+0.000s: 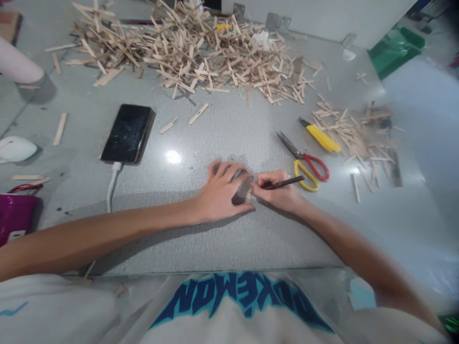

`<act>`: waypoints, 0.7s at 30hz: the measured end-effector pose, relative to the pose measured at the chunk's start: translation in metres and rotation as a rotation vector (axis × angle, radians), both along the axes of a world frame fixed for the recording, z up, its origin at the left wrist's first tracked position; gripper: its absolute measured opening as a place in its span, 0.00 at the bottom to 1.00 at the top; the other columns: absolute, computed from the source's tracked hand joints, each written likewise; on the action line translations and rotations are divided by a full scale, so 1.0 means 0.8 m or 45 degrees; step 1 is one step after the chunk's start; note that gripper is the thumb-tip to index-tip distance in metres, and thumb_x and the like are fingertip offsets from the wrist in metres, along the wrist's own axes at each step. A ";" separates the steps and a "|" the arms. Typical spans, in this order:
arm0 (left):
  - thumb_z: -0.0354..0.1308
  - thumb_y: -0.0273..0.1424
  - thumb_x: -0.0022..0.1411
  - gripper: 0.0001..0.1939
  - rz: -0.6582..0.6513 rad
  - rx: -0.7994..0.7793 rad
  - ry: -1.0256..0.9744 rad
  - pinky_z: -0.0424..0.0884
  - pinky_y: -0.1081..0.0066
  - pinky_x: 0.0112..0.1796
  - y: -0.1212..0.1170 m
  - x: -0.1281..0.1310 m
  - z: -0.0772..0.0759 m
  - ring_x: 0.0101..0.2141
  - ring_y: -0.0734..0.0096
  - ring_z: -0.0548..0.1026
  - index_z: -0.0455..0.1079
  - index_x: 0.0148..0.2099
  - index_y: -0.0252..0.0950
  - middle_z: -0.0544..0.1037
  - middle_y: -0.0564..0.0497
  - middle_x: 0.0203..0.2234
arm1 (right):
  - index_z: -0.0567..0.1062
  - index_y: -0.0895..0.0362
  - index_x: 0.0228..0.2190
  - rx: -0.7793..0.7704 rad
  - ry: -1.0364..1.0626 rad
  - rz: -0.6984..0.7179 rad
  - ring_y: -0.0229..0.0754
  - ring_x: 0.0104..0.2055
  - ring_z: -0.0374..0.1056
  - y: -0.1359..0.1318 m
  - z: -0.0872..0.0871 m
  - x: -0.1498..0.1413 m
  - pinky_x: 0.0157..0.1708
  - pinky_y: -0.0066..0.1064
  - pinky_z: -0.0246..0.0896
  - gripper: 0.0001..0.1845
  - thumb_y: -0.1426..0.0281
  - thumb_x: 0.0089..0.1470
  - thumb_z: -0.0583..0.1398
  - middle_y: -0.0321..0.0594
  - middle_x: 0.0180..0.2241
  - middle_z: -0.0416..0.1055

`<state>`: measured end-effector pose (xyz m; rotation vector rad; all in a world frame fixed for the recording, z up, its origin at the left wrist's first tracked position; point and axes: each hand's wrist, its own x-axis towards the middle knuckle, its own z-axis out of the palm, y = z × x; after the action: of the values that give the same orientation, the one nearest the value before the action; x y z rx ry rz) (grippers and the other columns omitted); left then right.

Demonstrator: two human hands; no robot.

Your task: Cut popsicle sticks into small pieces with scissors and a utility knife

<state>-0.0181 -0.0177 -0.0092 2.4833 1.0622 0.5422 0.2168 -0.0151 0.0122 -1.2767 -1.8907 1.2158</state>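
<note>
My left hand (224, 191) rests on the glassy table, its thumb and forefinger on a small wooden craft stick (250, 195), mostly covered by the fingers. Under the curve of that hand is a greyish patch I cannot make out. My right hand (278, 191) is closed around a slim dark pen (287, 182), its writing end at the stick and hidden by the fingers. Just right of this hand lie scissors (303, 160) with one red and one yellow handle. Beyond them is a yellow utility knife (322, 137).
A big heap of wooden sticks (201, 52) spreads across the back; a smaller pile (351, 129) lies right. A phone (127, 134) with a white cable (112, 186) sits left. A white mouse (16, 149) and a purple box (16, 215) are at far left.
</note>
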 end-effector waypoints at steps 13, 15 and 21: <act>0.67 0.54 0.72 0.34 -0.037 0.043 -0.050 0.52 0.31 0.70 0.001 -0.004 -0.004 0.66 0.39 0.70 0.70 0.70 0.40 0.74 0.37 0.66 | 0.84 0.49 0.54 0.814 0.003 -0.687 0.42 0.30 0.79 0.048 0.103 0.086 0.24 0.34 0.74 0.15 0.57 0.71 0.68 0.42 0.43 0.84; 0.66 0.55 0.72 0.35 -0.040 0.051 -0.052 0.52 0.31 0.70 0.001 -0.005 -0.006 0.66 0.39 0.70 0.69 0.71 0.40 0.73 0.37 0.66 | 0.81 0.46 0.61 1.069 -0.104 -0.719 0.47 0.39 0.84 0.060 0.111 0.101 0.37 0.41 0.83 0.18 0.58 0.75 0.63 0.44 0.53 0.84; 0.69 0.53 0.69 0.34 0.011 0.024 0.001 0.52 0.31 0.71 0.003 -0.002 -0.003 0.66 0.38 0.69 0.72 0.69 0.42 0.74 0.39 0.66 | 0.63 0.53 0.77 1.086 -0.556 -0.370 0.56 0.73 0.69 0.092 0.055 0.074 0.69 0.57 0.70 0.35 0.75 0.73 0.47 0.49 0.71 0.73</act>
<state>-0.0197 -0.0154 -0.0119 2.4966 1.0738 0.5567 0.2757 0.0586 0.0565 -1.2866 -2.0536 -0.0742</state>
